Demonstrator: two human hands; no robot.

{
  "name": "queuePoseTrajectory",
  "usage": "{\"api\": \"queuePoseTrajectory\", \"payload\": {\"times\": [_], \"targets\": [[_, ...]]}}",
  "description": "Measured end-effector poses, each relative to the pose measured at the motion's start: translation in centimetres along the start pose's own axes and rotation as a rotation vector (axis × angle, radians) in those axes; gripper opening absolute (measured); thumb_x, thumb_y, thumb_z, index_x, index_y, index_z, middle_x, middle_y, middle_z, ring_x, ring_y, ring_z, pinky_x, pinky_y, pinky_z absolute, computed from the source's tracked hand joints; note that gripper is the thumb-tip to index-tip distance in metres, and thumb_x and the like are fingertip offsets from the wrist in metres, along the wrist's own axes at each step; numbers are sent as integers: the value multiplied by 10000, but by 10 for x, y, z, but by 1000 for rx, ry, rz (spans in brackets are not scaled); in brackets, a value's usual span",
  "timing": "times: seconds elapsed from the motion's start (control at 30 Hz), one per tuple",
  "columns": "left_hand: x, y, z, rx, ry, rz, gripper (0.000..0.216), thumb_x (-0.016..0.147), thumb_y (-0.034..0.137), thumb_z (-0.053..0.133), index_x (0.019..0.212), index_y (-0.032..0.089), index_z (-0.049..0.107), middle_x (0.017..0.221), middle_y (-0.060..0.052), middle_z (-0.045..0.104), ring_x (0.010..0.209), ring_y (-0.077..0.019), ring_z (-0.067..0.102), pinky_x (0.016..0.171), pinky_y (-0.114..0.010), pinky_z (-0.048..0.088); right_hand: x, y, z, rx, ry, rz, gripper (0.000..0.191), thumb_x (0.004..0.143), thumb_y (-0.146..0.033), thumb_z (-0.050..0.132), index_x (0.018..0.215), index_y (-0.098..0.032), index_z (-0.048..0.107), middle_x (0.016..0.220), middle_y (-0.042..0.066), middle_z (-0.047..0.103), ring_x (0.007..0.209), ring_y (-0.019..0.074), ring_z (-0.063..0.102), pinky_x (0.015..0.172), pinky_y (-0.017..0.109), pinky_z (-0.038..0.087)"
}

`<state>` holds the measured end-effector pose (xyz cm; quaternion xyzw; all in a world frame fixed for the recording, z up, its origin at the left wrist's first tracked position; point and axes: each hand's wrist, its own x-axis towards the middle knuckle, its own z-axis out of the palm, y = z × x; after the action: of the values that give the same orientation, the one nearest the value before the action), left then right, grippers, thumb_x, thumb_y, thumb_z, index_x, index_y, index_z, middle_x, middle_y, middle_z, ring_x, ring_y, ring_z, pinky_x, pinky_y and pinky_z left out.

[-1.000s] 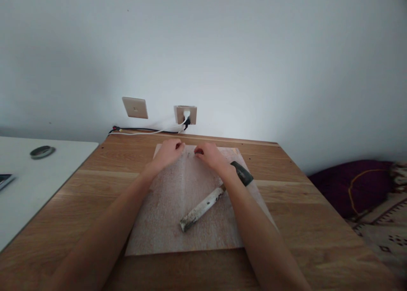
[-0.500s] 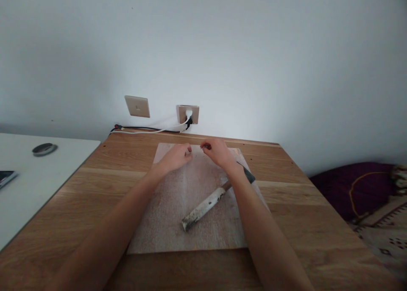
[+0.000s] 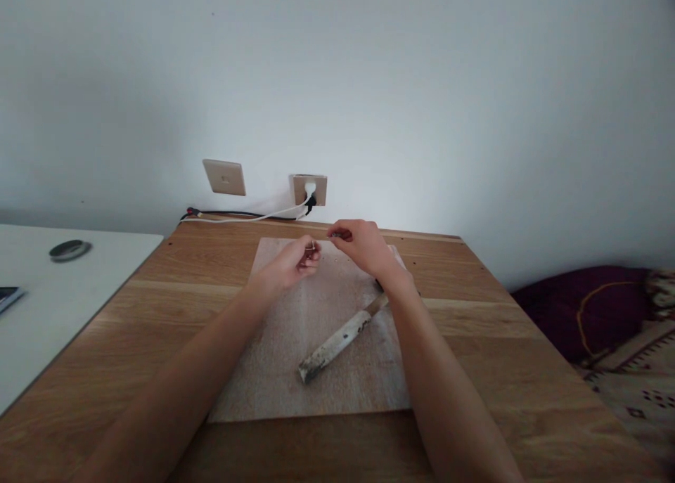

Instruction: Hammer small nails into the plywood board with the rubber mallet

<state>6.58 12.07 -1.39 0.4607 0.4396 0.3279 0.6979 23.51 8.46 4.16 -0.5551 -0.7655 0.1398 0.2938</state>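
Note:
Over the far part of a pale board [image 3: 285, 370], my left hand [image 3: 295, 261] pinches a small thin piece [image 3: 313, 245] that looks like a nail. Just to its right, my right hand [image 3: 361, 242] is closed, with something small and greyish at its fingertips that is too small to name. The two hands are close together but apart. A hammer [image 3: 337, 344] lies slantwise on the board, its worn white handle toward me. My right forearm hides most of its dark head. Tiny specks dot the board under my fingers.
The board rests on a wooden table [image 3: 179, 307]. Behind it, white and black cables run to a wall socket [image 3: 316, 190], beside another wall plate [image 3: 224, 177]. On the left, a white table [image 3: 105, 272] carries a grey round object [image 3: 69, 250]. Purple cloth [image 3: 585, 300] lies at the right.
My right hand has risen slightly and moved left. My left hand has turned, so the thin piece in its fingers shows more clearly. The hammer stays put, its head now more covered by my forearm.

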Motion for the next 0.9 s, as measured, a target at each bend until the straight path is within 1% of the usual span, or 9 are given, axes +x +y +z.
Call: {"api": "queuePoseTrajectory", "payload": {"times": [0.13,0.27,0.37,0.5,0.6,0.67,0.73,0.83,0.9], "targets": [[-11,12,10,-487,-221,-147,255,981,167,400,759,164,526,601,30,448,387,-53,339,334,-140,160,-4,-12,1,121,-76,-74,257,896,-54,688,1050,-200,834,993,57,837,903,187,780,882,305,587],[-14,14,16,-636,-301,-187,261,1019,172,422,774,177,513,556,51,415,353,-63,371,298,-132,133,-7,-20,-1,173,-121,-95,253,901,-66,696,1052,-216,834,988,49,838,908,183,785,881,303,600],[-12,10,17,-666,-276,-190,297,1052,200,399,787,171,530,559,43,439,354,-61,394,286,-124,157,-8,-22,-6,190,-124,-105,257,904,-68,689,1075,-204,825,1009,59,838,937,189,788,903,313,605],[-16,12,11,-673,-267,-215,325,1055,205,414,754,162,530,563,34,445,358,-50,395,278,-116,189,-9,-21,-14,220,-54,-111,270,907,-74,677,1122,-182,799,1045,75,830,970,187,784,940,326,605],[-24,23,5,-756,-299,-140,334,1068,183,389,791,140,570,548,50,424,334,-32,340,266,-111,154,-10,-21,-21,210,30,-141,212,934,-146,672,1107,-187,789,1040,68,822,962,187,775,930,333,611],[-28,29,5,-860,-260,-48,335,1076,162,363,837,123,595,591,25,501,360,-23,381,279,-89,181,-11,-20,-24,199,85,-158,196,948,-187,658,1099,-190,783,1053,69,816,961,190,767,913,337,616],[-30,30,10,-913,-171,-39,341,1064,120,337,841,116,594,659,-17,580,418,-24,455,313,-68,245,-11,-17,-27,190,113,-162,196,951,-213,646,1096,-193,776,1066,69,811,953,193,762,895,345,621],[-28,23,24,-816,-58,-143,377,1020,48,294,762,123,560,655,-28,564,474,-34,494,381,-72,326,-11,-10,-30,171,109,-141,196,946,-232,640,1090,-198,770,1071,66,810,931,196,761,874,356,625],[-27,16,31,-646,-90,-153,364,998,55,320,725,130,549,631,-4,515,459,-35,441,384,-99,293,-12,-6,-32,155,111,-126,201,946,-238,642,1097,-196,767,1082,71,809,929,199,762,859,354,625]]}}
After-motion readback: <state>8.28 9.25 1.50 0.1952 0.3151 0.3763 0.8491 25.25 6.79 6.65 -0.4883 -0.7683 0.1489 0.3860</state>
